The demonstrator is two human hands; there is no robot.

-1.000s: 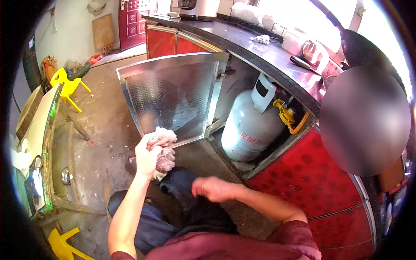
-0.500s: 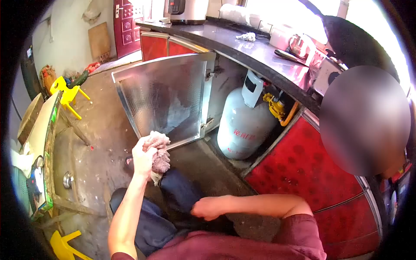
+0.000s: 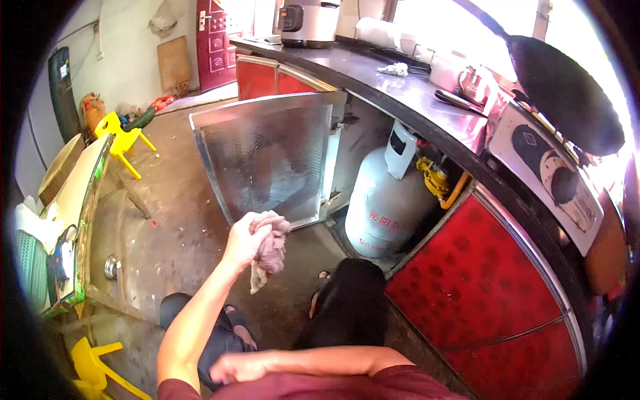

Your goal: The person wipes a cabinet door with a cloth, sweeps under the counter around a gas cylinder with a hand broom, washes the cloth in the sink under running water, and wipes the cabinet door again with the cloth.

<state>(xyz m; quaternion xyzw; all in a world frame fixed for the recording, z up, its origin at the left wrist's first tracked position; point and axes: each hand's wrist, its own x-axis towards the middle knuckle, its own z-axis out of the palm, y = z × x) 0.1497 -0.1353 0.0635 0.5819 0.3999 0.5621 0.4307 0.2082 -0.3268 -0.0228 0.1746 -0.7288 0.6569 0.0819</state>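
My left hand is closed around a crumpled, damp-looking pinkish-grey cloth, whose dirty end hangs down. It is raised in front of the open cabinet door, whose silvery inner face has wet-looking streaks; in this view the cloth overlaps the door's lower edge. Low in front of my body, my right hand is curled, slightly blurred, over my left thigh, with no object showing in it. Behind the door, a pale gas cylinder with red lettering and a yellow valve fitting stands inside the cabinet.
The dark countertop carries a rice cooker, a knife and a gas stove. A black pan is at upper right. Red cabinet panels are beside my right side. Yellow chairs and a low table stand left.
My left hand with the cloth shifts right and slightly down in view. My right hand pulls back toward my body and left. The view has shifted, and the stove shows uncovered now.
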